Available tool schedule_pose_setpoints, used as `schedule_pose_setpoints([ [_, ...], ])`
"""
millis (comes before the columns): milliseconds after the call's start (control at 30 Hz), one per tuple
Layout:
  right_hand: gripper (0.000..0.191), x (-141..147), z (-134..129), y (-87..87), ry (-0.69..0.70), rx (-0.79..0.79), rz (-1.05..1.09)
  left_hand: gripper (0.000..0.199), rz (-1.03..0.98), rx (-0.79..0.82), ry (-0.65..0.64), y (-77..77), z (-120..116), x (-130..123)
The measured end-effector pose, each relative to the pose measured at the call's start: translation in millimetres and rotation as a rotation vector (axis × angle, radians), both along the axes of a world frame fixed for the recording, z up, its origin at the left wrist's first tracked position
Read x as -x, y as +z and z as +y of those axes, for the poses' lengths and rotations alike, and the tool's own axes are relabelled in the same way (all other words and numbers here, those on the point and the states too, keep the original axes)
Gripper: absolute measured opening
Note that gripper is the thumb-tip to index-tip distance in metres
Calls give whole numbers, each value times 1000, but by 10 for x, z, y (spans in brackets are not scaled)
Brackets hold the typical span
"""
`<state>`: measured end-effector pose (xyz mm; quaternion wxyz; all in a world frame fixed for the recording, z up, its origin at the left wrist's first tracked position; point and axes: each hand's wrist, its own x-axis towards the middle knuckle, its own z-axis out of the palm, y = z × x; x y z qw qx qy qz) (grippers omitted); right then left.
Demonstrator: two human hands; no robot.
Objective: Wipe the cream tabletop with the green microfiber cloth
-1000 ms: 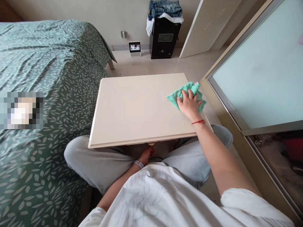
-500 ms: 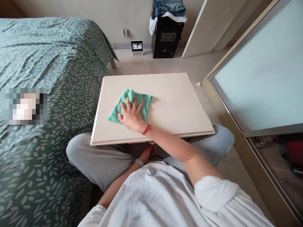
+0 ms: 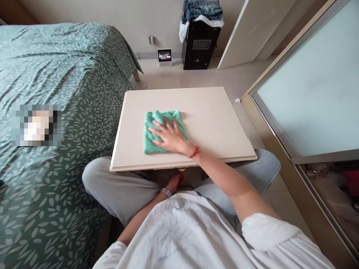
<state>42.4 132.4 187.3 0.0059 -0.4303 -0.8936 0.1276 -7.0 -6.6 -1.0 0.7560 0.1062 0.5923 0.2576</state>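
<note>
My right hand (image 3: 171, 137) lies flat with spread fingers on a green cleaning cloth (image 3: 150, 144), pressing it against the top. Below the cloth is the cream-coloured top of a small cabinet or table (image 3: 213, 123), left of whose middle the cloth rests. A fold of the cloth bunches up near the fingertips. My left hand (image 3: 175, 182) rests low between my legs, under the front edge and near a small brass-coloured fitting (image 3: 181, 170). Shadow makes its fingers hard to make out.
At the left stands a bed with a green leaf-patterned cover (image 3: 92, 93). A small screen device (image 3: 165, 56) and a black safe (image 3: 200, 48) topped with folded jeans (image 3: 202, 9) are by the wall. To the right is a frosted-glass sliding door (image 3: 314, 89).
My right hand has slid the cloth to the right and slightly toward me, and both have turned a little. My left hand stays put. The view has shifted slightly.
</note>
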Motion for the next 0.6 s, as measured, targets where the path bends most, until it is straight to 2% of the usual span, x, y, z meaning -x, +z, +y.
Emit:
schedule_pose_setpoints([
  [100,71,-767,-6,-86,-265,-50,-14,18,-26,25,4,-5,-2,2],
  [200,71,-1509,-147,-159,-523,-110,-69,18,-39,27,-9,16,-2,-9],
  [267,71,-1882,-299,-209,-702,-142,-118,18,-40,25,-16,34,-3,-17],
  [333,72,-2103,-464,-267,-882,-172,-127,18,-42,22,-17,52,-4,-23],
  [400,74,-2157,-606,-328,-1022,-213,-79,18,-48,16,-16,66,-6,-23],
  [467,75,-2053,-705,-369,-1101,-259,-12,18,-53,11,-13,72,-9,-19],
  [533,76,-1812,-756,-367,-1126,-285,14,19,-57,8,-12,66,-12,-16],
  [600,76,-1468,-775,-313,-1093,-262,-14,19,-57,6,-11,50,-15,-17],
])
